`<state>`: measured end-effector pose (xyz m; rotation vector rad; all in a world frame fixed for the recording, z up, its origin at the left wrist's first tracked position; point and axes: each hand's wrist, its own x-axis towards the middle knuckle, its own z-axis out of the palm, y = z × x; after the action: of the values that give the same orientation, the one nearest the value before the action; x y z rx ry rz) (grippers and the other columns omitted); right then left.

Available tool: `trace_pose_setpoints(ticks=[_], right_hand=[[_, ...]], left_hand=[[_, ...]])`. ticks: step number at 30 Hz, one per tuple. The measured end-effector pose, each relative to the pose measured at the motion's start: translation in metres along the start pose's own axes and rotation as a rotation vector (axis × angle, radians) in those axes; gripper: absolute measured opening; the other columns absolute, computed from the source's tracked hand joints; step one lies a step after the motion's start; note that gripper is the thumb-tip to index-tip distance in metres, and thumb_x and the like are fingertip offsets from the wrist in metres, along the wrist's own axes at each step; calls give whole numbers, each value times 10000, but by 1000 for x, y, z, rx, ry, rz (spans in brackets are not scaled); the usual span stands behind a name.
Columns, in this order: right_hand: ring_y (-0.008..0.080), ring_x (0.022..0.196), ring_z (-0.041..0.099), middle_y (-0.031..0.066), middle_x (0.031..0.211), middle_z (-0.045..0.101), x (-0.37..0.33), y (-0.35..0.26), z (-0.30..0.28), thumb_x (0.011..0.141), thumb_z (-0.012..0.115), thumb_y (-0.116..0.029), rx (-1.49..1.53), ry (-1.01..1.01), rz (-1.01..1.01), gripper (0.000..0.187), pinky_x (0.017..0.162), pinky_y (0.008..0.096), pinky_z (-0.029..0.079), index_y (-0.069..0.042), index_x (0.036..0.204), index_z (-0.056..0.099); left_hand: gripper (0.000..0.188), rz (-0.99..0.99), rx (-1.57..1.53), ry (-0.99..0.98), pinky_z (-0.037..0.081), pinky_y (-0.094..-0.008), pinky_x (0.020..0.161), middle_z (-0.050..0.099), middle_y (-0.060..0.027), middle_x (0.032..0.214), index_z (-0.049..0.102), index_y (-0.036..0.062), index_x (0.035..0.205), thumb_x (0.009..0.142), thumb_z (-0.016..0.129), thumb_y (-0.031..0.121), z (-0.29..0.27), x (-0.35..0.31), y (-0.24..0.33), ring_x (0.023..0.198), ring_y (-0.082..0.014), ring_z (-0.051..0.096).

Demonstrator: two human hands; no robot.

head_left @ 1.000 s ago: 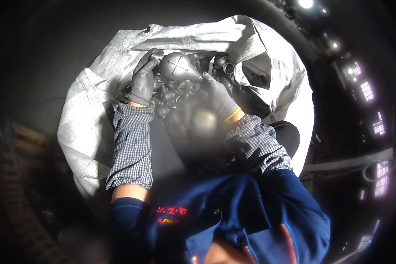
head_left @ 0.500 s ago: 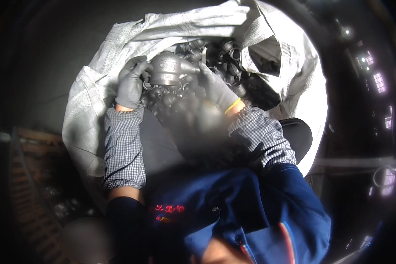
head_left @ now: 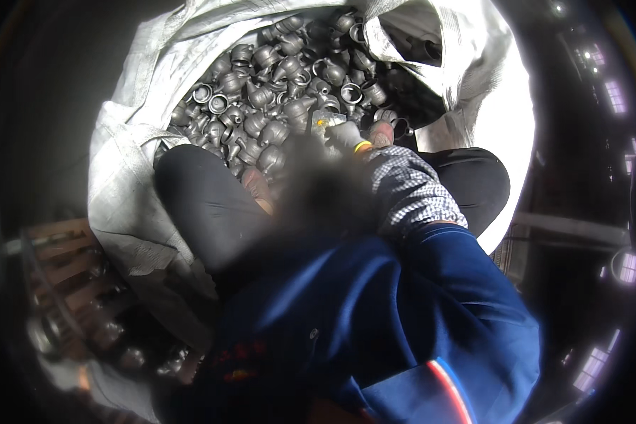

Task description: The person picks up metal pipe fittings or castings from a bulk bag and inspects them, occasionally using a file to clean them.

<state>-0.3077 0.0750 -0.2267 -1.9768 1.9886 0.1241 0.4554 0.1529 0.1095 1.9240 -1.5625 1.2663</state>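
Note:
At the bag's middle, my right hand (head_left: 346,136), in a grey glove, is closed by a small pale, flat rectangular thing (head_left: 326,120) with a yellow mark. Its exact kind is unclear, and a blurred patch covers part of the area just below. Far to the lower left reaches my left hand (head_left: 62,373), gloved and smeared, its fingers not readable. A rounded metal part (head_left: 46,332) lies right by it, at the edge of the wooden slats. Many grey, round-bodied metal castings (head_left: 261,97) with open rings and short necks fill the bag ahead of my right hand.
A large white woven bag (head_left: 131,212) surrounds me, its strap loop (head_left: 438,71) folded over at the right. My knees (head_left: 194,191) are inside its rim, and a shoe (head_left: 381,133) rests among the castings. Wooden slats (head_left: 63,261) with more metal parts stand outside at left.
My left hand has swung from the bag out to the lower left. The large casting between my hands is gone from there. My right hand has come lower and closer; the view has shifted.

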Motion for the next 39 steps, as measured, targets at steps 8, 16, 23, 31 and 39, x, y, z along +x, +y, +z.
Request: trace_pose_setpoints(ticks=[8, 16, 23, 31, 39], right_hand=[[179, 747, 662, 61, 881, 678, 8, -75, -22, 800, 582, -92, 234, -277, -57, 260, 624, 300, 515, -130, 1046, 657], [148, 594, 618, 58, 691, 655, 26, -86, 25, 793, 633, -292, 665, 6, 364, 278, 548, 272, 487, -20, 795, 693], [106, 516, 514, 21, 623, 565, 19, -128, -93, 821, 652, -219, 1136, 248, -188, 220, 465, 287, 414, -11, 754, 625], [55, 587, 560, 8, 727, 644, -52, -133, -292, 883, 626, -237, 1108, 204, -110, 217, 496, 182, 418, -31, 942, 665], [50, 475, 487, -5, 699, 617, -41, -20, -288, 879, 605, -191, 1112, 392, 195, 170, 438, 210, 410, -35, 889, 673]], left_hand=[[349, 146, 12, 6, 476, -401, 895, 623, -170, 1113, 585, 5, 1180, 869, 576, 163, -69, 10, 99, 1048, -342, 588], [346, 285, -228, 71, 472, -411, 904, 622, -178, 1112, 580, 0, 1187, 872, 559, 141, 18, -8, 102, 1061, -346, 582], [294, 226, -739, -138, 505, -355, 927, 544, -189, 1208, 561, -83, 1165, 900, 464, 2, 8, 21, 222, 1077, -276, 580], [286, -493, -1795, -677, 461, -241, 848, 591, -94, 1146, 536, -19, 1197, 947, 471, 104, -10, 31, 329, 1062, -162, 574], [318, -428, -1872, -768, 441, -290, 910, 591, -106, 1102, 548, -40, 1163, 921, 521, 164, -26, 51, 403, 1004, -158, 561]])
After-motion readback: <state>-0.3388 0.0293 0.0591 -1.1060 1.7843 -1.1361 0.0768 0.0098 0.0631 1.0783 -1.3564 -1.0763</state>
